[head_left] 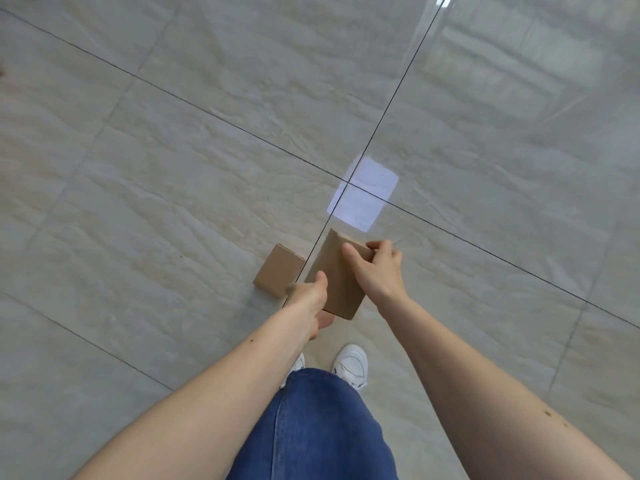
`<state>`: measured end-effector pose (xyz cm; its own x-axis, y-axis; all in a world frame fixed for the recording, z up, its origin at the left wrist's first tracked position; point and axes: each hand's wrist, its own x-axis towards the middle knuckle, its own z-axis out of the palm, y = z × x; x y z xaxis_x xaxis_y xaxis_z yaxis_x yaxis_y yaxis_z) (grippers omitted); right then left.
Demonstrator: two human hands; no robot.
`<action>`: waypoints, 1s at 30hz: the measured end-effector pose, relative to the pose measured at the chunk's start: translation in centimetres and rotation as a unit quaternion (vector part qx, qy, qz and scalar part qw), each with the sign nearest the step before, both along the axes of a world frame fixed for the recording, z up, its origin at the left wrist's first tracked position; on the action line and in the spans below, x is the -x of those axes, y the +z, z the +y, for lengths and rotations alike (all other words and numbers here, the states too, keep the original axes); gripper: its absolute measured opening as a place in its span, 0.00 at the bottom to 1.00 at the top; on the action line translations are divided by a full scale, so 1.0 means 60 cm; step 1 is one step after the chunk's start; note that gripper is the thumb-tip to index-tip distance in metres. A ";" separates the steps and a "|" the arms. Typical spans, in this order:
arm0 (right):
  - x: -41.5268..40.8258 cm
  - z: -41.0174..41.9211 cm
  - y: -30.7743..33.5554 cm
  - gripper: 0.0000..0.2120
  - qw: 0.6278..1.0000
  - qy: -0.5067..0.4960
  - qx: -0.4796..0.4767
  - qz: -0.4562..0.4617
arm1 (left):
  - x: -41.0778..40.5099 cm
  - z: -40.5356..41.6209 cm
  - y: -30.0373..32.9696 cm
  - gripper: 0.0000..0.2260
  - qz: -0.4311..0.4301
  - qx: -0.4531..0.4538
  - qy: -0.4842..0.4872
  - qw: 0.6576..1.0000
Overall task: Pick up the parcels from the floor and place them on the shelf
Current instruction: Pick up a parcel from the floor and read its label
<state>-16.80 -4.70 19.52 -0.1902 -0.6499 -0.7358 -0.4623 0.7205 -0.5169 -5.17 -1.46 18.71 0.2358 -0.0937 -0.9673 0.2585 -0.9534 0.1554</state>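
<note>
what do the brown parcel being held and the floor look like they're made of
The flat brown rectangular parcel looks like matte kraft cardboard: dull, uniform tan, crisp folded edges. The pale grey veined floor looks like polished stone or ceramic tile, with dark grout lines and glossy reflections.

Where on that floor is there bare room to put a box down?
Bare tile lies left of the small box, and more beyond the bright light patch and to the right. It is crowded by the shoes, where both hands hold the bigger box.
</note>
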 end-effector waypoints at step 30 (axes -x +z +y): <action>0.082 -0.053 0.813 0.16 0.923 -0.146 0.355 -0.013 | 0.063 -0.161 0.839 0.38 0.167 0.212 -0.131 0.954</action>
<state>-21.73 -7.88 68.28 -0.4224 -0.8937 -0.1514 -0.2824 0.2885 -0.9149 -8.97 -11.10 69.07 -0.1642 -0.5058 -0.8469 0.1233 -0.8623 0.4911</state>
